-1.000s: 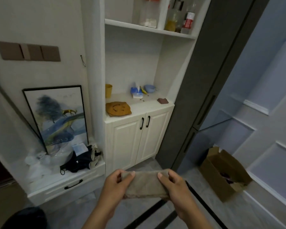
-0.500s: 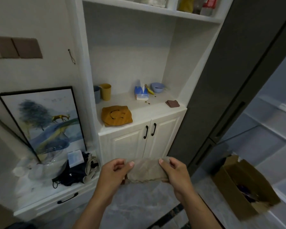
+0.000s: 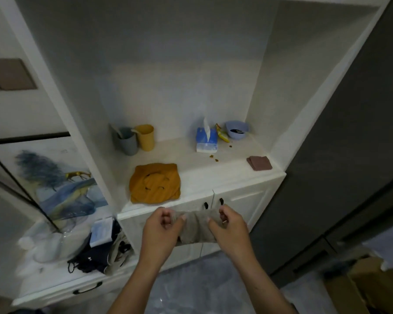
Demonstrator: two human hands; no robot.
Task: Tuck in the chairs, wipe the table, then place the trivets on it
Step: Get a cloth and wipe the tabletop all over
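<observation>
I hold a grey-beige cloth (image 3: 196, 226) stretched between both hands in front of a white cabinet. My left hand (image 3: 160, 230) grips its left end, and my right hand (image 3: 228, 227) grips its right end. Just above my hands, on the cabinet counter (image 3: 232, 175), lies an orange trivet (image 3: 154, 183) with dark marks like a face. A stack of small brown square trivets (image 3: 259, 162) sits at the counter's right edge. No table or chairs are in view.
On the counter stand a grey cup (image 3: 126, 141), a yellow cup (image 3: 145, 137), a blue tissue pack (image 3: 206, 139) and a blue bowl (image 3: 237, 129). A framed painting (image 3: 52, 177) leans at left above a cluttered low shelf (image 3: 59, 273). A cardboard box (image 3: 372, 284) sits at lower right.
The view has closed in on the cabinet, so the counter and orange trivet look larger. My hands have risen with the cloth, bunching it just below the counter edge.
</observation>
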